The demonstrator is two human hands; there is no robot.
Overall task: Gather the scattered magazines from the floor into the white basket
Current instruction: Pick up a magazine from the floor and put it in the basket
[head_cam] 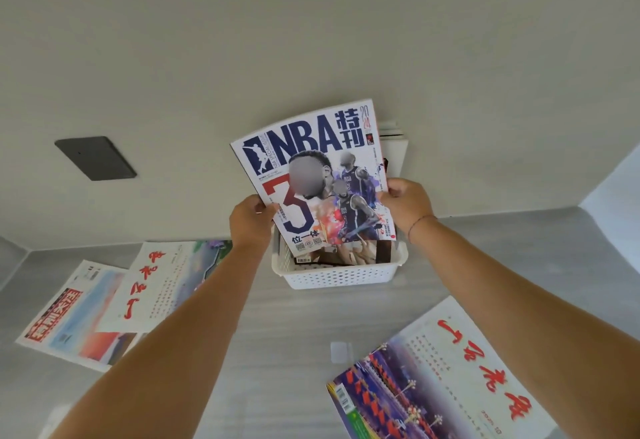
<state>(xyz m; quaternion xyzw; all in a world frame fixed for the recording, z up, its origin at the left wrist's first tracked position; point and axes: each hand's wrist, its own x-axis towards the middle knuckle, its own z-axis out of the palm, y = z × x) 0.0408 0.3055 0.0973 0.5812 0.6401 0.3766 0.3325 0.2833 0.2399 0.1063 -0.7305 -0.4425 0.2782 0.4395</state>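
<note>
I hold an NBA magazine (313,179) upright over the white perforated basket (337,277), which stands on the grey floor against the wall. My left hand (250,222) grips its left edge and my right hand (408,206) grips its right edge. The magazine's lower end dips into the basket, in front of other magazines (393,142) standing inside it. Another magazine (341,253) lies lower in the basket. On the floor, two magazines (162,286) overlap at the left and one magazine (446,379) with red characters lies at the lower right.
A dark wall plate (95,158) is set into the white wall at the left. A small pale tape patch (341,352) sits on the floor in front of the basket. The wall turns a corner at the far right (613,182).
</note>
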